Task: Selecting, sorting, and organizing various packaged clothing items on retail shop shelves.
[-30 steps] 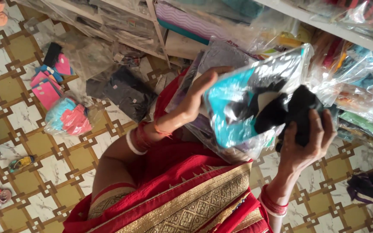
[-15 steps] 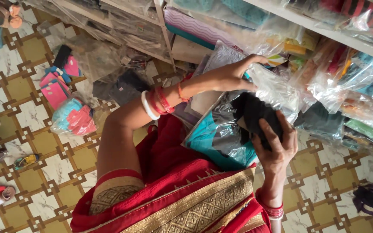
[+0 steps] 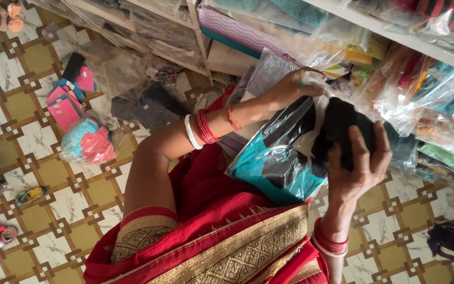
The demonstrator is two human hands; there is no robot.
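The person sits on the patterned tile floor (image 3: 38, 173) in a red garment with gold border. Compared with half a second ago, the clear plastic packet (image 3: 285, 158) now lies lower and more flat, across the lap, and its teal and black cloth shows better through the film. The left hand (image 3: 290, 87) has moved to the far upper edge of the packet and pinches the plastic there with closed fingers. The right hand (image 3: 358, 163) is curled around a black folded cloth (image 3: 342, 129) at the right end of the packet, the fingers bent over it, gripping. A second ago the packet was lifted high and upright; so the black piece now seems partly at the mouth of the bag, though I cannot tell if it is inside or outside the film. Just beyond the hands stand the shelves (image 3: 395, 37), full of wrapped garments. On the floor at the left lies a pink and blue bundle (image 3: 88, 142).
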